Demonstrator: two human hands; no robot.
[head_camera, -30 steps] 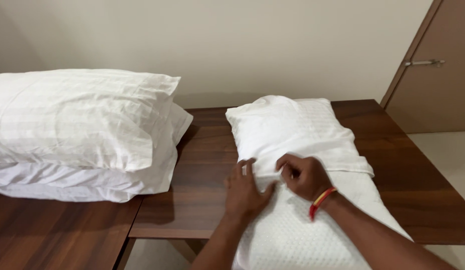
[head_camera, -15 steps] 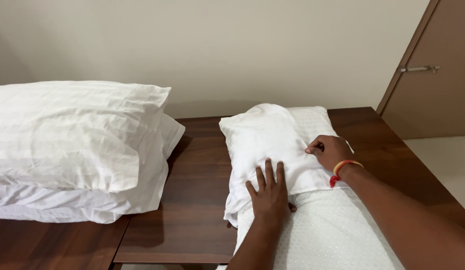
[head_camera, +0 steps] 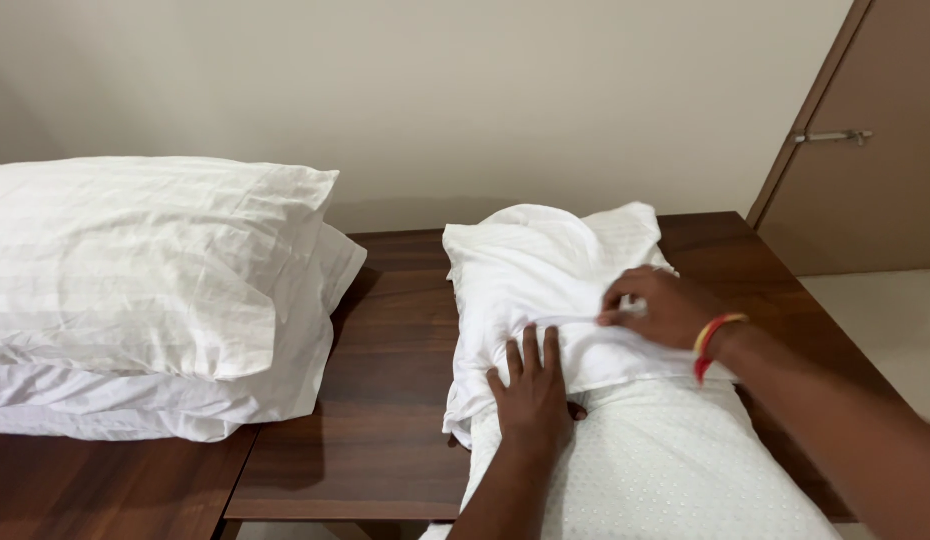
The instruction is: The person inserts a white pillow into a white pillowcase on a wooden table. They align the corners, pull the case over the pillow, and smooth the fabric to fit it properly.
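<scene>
A: Where is the white pillowcase (head_camera: 545,270) found?

B: It is bunched over the far end of a dotted white pillow (head_camera: 665,470), which is laid on the dark wooden table (head_camera: 385,380), right of centre. The near end of the pillow is left uncovered — its dotted surface is seen running towards the near edge.

A: And how are the hands placed?

B: The left hand (head_camera: 533,395) is spread flat, fingers extended, and pressed on the pillowcase's near hem. The right hand (head_camera: 665,305) is closed — a fold of the pillowcase is pinched between thumb and fingers, further right. A red and yellow band (head_camera: 713,340) is worn at that wrist.

A: What else is seen?

B: Two cased white pillows (head_camera: 155,290) are stacked at the left, on the table. A brown door (head_camera: 865,140) with a metal handle is seen at the far right.
</scene>
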